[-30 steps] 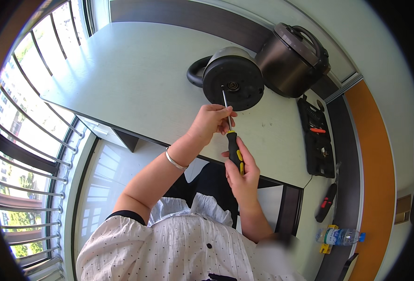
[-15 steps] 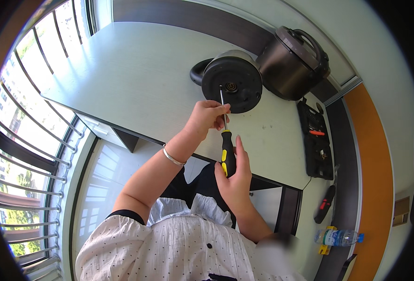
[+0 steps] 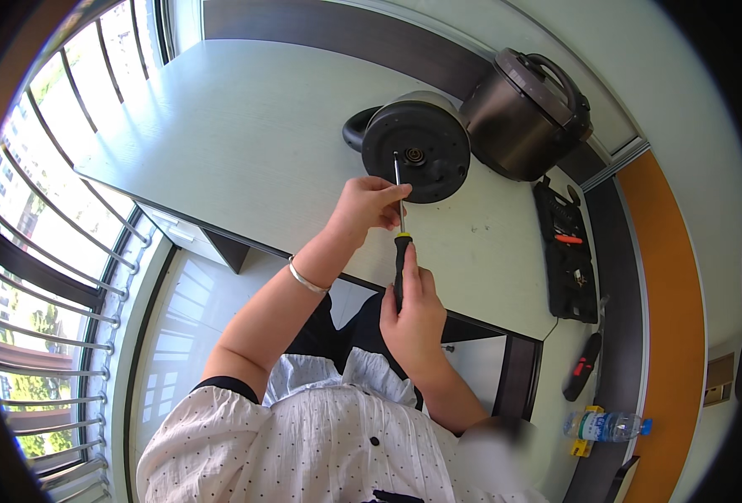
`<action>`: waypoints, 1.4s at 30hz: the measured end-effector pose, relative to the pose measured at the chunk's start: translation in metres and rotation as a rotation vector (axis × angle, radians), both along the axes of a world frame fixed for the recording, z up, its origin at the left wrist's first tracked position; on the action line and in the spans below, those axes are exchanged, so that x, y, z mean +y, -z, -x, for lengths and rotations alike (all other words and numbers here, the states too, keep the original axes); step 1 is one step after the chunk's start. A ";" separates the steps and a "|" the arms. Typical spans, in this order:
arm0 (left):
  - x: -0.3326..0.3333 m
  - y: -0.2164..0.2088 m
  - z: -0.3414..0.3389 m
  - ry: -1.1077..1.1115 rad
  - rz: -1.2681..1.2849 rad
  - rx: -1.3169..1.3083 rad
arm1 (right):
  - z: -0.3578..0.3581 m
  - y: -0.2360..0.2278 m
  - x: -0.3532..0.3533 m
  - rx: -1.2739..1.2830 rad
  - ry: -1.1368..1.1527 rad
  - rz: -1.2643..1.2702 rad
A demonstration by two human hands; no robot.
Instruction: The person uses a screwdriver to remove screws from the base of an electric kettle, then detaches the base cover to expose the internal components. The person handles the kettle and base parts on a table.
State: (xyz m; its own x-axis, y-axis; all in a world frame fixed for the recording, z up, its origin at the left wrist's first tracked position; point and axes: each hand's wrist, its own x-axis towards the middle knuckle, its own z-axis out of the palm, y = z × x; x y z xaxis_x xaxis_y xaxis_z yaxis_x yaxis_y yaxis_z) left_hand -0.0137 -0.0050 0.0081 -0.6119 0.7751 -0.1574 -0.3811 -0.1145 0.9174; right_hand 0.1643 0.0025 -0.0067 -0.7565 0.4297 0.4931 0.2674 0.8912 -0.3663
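An electric kettle [image 3: 438, 176] lies on its side on the white table, its round black base facing me and its black handle pointing left. A screwdriver [image 3: 401, 251] runs from my right hand up to the base, its tip at a spot just left of the ringed centre connector. My left hand [image 3: 373, 205] pinches the metal shaft a little below the base. Around the black and yellow grip, my right hand [image 3: 417, 323] is closed, with the index finger stretched along it.
Behind the kettle at the right stands a brown electric pressure cooker [image 3: 522, 113]. A black tool case [image 3: 565, 251] lies open along the table's right side. Farther down are a black and red tool [image 3: 583, 366] and a water bottle [image 3: 610, 426] by a yellow object. Barred windows line the left.
The screwdriver's grip has turned in my right hand, hiding its yellow patches. My right fingers have wrapped further round it. The left hand and kettle stay nearly the same.
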 end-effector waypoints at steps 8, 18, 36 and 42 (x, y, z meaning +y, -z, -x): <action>0.001 0.004 0.009 0.023 -0.017 0.000 | 0.002 -0.001 -0.001 0.040 -0.015 -0.030; -0.004 0.001 0.016 0.093 -0.056 0.017 | 0.005 -0.009 -0.001 0.317 -0.296 1.306; -0.004 -0.003 0.025 0.085 -0.008 0.084 | 0.013 0.006 -0.004 0.301 -0.242 0.809; -0.009 -0.015 0.056 -0.150 0.372 0.598 | 0.011 0.013 -0.002 0.255 -0.195 0.628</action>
State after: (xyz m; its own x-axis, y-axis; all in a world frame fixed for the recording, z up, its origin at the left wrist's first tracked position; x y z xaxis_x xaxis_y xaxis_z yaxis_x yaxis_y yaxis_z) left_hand -0.0698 -0.0139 0.0231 -0.7719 0.6357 0.0004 0.1938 0.2347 0.9526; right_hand 0.1532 0.0004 -0.0193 -0.7424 0.5592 0.3690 -0.0388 0.5140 -0.8569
